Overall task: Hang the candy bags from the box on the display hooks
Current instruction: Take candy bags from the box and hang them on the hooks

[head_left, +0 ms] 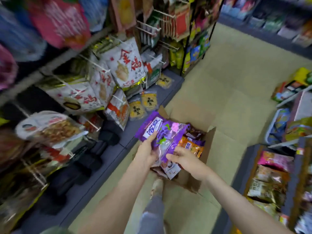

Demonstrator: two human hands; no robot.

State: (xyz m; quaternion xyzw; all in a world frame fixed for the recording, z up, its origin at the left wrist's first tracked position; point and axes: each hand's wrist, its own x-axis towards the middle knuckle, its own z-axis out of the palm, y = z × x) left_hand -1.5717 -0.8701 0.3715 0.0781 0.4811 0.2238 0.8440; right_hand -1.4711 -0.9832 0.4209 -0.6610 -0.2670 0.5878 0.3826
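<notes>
The left hand [146, 150] grips a purple candy bag [163, 133] by its left edge. Its fingers [152, 137] are curled round that edge, with the thumb lying on the printed front. The right hand [184, 157] holds the same bag at its lower right corner, the thumb on top and the other fingers tucked under. The bag is tilted, and its top end points up and away from both sets of fingers. More bags are stacked under it. A pale one [170, 170] sticks out just below the right fingers.

The bag is held over an open cardboard box [209, 142] that stands on the beige floor [236, 81]. An orange bag [190, 146] lies in the box just to the right of the right thumb, among other packets.

White wire display hooks [94, 64] stand out from a rack up and to the left of the left fingers, well apart from them. Several carry big white snack bags with red lettering [125, 65]. Yellow packets [148, 100] lie on the low grey ledge just beyond the purple bag's top end. Shelves of blurred goods [270, 174] stand to the right of the right hand. A leg in jeans [155, 208] shows below, between the forearms.
</notes>
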